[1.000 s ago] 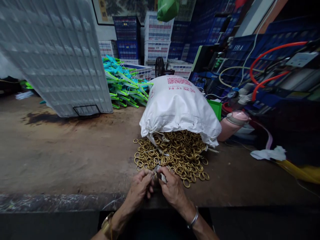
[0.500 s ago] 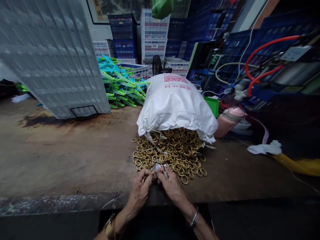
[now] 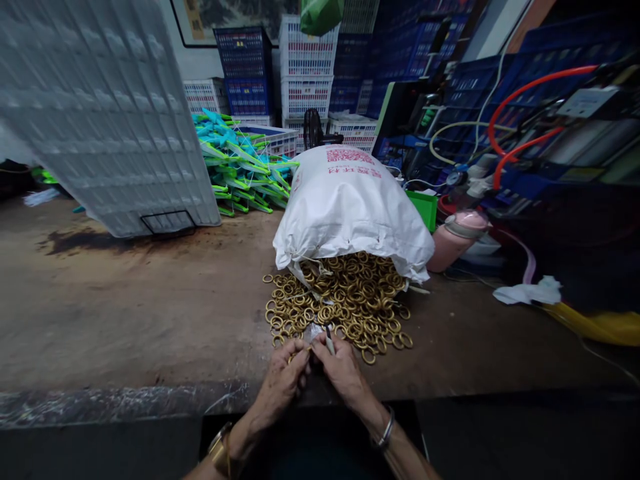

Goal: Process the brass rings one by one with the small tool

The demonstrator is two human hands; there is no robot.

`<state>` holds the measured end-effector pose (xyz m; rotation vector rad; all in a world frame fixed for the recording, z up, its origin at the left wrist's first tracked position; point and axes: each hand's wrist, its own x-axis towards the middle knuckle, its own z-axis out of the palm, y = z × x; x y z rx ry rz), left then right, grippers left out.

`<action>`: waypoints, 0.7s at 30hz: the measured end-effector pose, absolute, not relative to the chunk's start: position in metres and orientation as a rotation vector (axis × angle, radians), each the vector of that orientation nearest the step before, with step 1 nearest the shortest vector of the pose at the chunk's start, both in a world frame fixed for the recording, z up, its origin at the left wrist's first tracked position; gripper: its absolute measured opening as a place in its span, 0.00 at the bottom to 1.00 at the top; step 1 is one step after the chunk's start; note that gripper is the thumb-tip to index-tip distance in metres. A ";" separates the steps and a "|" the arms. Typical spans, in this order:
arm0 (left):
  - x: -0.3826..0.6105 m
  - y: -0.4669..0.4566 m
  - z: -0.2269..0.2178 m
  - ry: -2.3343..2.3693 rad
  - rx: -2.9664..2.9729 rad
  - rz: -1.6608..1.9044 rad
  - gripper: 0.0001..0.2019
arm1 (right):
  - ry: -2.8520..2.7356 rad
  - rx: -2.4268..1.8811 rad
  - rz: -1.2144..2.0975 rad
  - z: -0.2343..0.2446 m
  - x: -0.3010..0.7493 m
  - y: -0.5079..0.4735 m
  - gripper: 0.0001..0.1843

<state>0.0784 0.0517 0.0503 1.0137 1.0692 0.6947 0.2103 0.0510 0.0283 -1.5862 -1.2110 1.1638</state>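
Note:
My left hand is closed at the near edge of a pile of brass-coloured rings, its thumb and fingers pinching a ring that is mostly hidden. Fingertip to fingertip beside it, my right hand is closed around a slim grey tool with a dark end; its exact kind I cannot make out. A scrap of clear plastic lies just beyond my fingertips. The rings spill from the mouth of a white woven sack lying on its side.
The wooden table carries an upright ribbed white panel at left and a heap of green and blue plastic pieces. A pink bottle, crumpled tissue and red hoses are at right. Stacked crates stand behind.
My left hand has turned slightly and its fingertips have shifted toward the right hand, so the ring between them shows less. The right hand keeps its grip on the tool.

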 end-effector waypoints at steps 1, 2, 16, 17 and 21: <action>0.078 0.052 0.049 1.059 1.007 0.691 0.14 | -1.226 -1.582 1.153 0.029 0.210 0.051 0.13; 0.078 0.051 0.048 1.048 1.005 0.693 0.14 | -1.237 -1.578 1.146 0.029 0.210 0.050 0.13; 0.075 0.051 0.043 0.984 0.963 0.661 0.16 | -1.246 -1.521 1.184 0.032 0.210 0.048 0.11; 0.076 0.051 0.044 0.988 0.958 0.659 0.16 | -1.257 -1.525 1.173 0.033 0.211 0.048 0.11; 0.076 0.050 0.046 1.004 0.896 0.689 0.16 | -1.411 -1.605 0.973 0.036 0.216 0.047 0.13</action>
